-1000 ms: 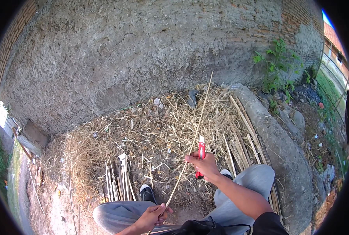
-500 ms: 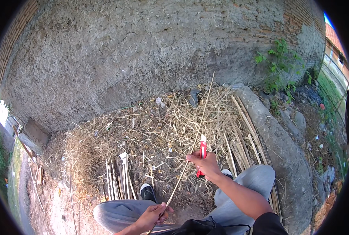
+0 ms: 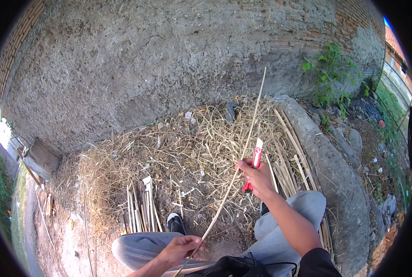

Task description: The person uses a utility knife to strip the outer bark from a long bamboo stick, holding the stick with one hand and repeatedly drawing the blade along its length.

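A long, thin bamboo strip (image 3: 253, 121) slants from my lap up toward the wall, its far end in the air. Near its lower end, my left hand (image 3: 182, 250) is closed around it, above my left thigh. Farther up, my right hand (image 3: 256, 179) pinches the same strip between thumb and forefinger. That hand also grips a red utility knife (image 3: 256, 158), held nearly upright with its pale blade end pointing away from me. The blade stands to the right of the strip, apart from it. The fingers cover part of the knife's handle.
Bamboo shavings (image 3: 106, 184) litter the ground before me. Split bamboo pieces lie in a left bundle (image 3: 141, 210) and a right bundle (image 3: 284, 173). A rough wall (image 3: 169, 64) rises ahead. Along the right runs a concrete ledge (image 3: 328, 184), with a green plant (image 3: 330, 69) beyond.
My right hand has moved right and farther away with the knife, which leans more to the right. The strip's far end has swung right and up. My left hand has risen slightly.
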Action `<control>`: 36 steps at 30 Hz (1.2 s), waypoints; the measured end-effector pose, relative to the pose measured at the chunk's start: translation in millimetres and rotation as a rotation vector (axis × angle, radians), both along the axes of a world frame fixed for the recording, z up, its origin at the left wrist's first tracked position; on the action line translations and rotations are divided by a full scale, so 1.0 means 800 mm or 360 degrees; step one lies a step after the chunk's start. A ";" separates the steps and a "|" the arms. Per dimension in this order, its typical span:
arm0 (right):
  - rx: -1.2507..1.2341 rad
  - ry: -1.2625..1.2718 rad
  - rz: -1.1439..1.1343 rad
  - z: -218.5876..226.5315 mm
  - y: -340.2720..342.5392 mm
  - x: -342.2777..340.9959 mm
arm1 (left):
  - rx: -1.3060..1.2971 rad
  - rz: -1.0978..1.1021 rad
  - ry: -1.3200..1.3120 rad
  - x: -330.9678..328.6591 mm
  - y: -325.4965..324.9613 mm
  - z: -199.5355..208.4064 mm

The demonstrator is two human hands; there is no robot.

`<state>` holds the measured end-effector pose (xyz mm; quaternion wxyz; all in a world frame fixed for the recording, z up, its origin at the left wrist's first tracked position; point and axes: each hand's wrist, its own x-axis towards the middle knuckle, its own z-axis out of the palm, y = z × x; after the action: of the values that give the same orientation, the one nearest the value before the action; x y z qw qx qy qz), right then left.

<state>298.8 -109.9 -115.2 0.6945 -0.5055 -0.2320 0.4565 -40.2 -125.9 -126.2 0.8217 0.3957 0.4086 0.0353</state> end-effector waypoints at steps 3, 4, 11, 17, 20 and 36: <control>0.0067 0.0087 -0.0087 -0.001 0.001 0.005 | -0.0127 0.0116 -0.0057 0.007 0.004 0.004; 0.0068 0.0086 -0.0090 -0.001 0.002 0.006 | -0.0145 0.0135 -0.0030 0.010 0.005 0.005; 0.0110 0.0074 -0.0098 -0.001 0.000 0.010 | -0.0137 0.0088 -0.0067 0.016 0.005 0.010; 0.0070 0.0014 -0.0035 -0.003 0.001 0.007 | -0.0205 0.0014 -0.0092 0.022 0.006 0.018; 0.0096 0.0068 -0.0036 -0.004 0.000 0.007 | -0.0292 -0.0004 -0.0082 0.047 0.002 0.038; 0.0126 -0.1699 0.0139 -0.037 -0.018 -0.067 | 0.1032 -0.0038 0.0183 0.080 0.063 0.013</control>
<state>245.0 -124.3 -145.0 0.4788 -0.6306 -0.5908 0.1552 23.5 -75.9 -115.7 0.6287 0.6429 0.4172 0.1316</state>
